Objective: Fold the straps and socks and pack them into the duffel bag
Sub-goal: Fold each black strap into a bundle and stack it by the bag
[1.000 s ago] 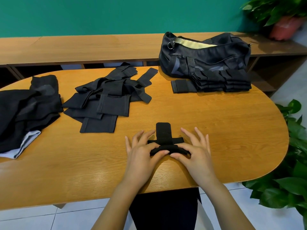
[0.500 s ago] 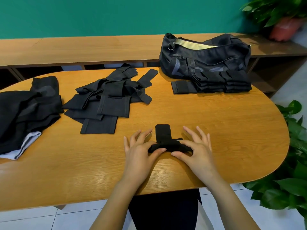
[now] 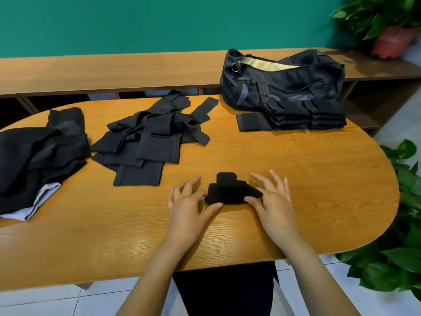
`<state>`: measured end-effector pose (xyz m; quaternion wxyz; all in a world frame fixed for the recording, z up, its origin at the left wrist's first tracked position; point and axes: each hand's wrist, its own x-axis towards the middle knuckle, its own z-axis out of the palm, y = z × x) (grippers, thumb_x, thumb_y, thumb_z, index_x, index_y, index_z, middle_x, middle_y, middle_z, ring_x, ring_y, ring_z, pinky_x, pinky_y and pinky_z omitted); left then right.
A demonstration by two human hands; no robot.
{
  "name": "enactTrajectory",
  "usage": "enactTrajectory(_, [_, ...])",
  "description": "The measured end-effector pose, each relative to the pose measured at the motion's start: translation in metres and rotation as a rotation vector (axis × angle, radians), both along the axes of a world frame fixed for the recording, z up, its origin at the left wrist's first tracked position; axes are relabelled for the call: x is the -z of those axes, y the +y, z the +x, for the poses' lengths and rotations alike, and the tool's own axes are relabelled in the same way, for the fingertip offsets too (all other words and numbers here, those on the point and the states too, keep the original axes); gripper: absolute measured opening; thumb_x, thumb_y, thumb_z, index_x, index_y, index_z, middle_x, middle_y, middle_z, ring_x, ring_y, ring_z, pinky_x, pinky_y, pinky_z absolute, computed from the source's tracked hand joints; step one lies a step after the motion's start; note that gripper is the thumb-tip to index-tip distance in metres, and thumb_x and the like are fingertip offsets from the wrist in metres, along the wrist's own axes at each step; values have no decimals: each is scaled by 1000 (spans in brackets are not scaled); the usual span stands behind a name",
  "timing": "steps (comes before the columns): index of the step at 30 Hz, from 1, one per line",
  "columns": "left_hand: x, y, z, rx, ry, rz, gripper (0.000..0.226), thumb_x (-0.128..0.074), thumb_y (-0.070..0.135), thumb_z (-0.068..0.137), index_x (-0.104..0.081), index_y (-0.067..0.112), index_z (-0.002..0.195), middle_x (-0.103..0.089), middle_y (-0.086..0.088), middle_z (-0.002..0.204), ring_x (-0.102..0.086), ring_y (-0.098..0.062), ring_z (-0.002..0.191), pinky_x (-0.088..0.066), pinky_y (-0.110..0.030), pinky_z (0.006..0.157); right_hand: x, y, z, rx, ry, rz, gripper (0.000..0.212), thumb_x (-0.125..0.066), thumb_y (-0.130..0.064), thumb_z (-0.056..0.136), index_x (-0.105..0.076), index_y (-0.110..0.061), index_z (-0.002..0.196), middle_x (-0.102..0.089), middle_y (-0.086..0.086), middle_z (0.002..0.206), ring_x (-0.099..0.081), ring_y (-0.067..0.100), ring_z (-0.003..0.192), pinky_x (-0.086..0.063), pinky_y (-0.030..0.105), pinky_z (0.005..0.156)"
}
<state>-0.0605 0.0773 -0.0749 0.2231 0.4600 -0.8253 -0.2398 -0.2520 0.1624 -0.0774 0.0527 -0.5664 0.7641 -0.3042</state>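
A black strap [image 3: 230, 190] lies partly rolled on the wooden table [image 3: 296, 179] near its front edge. My left hand [image 3: 189, 206] pinches the roll's left end with thumb and forefinger. My right hand [image 3: 271, 201] pinches its right end the same way, other fingers spread. A short flap of the strap sticks out on the far side. A loose heap of black straps [image 3: 150, 135] lies at centre left. Folded black pieces [image 3: 293, 115] are stacked in front of the black duffel bag [image 3: 282, 78], whose zip is open.
A pile of dark socks or cloth with a white patch [image 3: 38, 156] sits at the table's left end. A wooden bench [image 3: 114, 71] runs behind the table along a green wall. Potted plants [image 3: 407, 201] stand at the right.
Both hands have rolled the strap further away from me. The roll is thicker and the flap beyond it is shorter.
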Motion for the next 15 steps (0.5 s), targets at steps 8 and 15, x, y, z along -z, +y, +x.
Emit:
enactTrajectory(8, [-5,-11,-9,-113,-106,-3,36,-53,60,87,-65,30,73,-41,13,146,-23,-17,138,-4,-57,116,-7,-18,-7,129,-12,-49,29,-61,-51,86,-67,-23,89,-42,-5,149,-8,20,149,7,38,119])
enactTrajectory(15, [-5,-21,1,-126,-63,-149,57,-57,69,73,-54,30,115,-43,7,137,-30,-20,134,-14,-55,117,-9,-24,-1,151,69,63,65,-48,-57,91,-38,-24,147,-32,-5,156,-1,18,150,9,38,120])
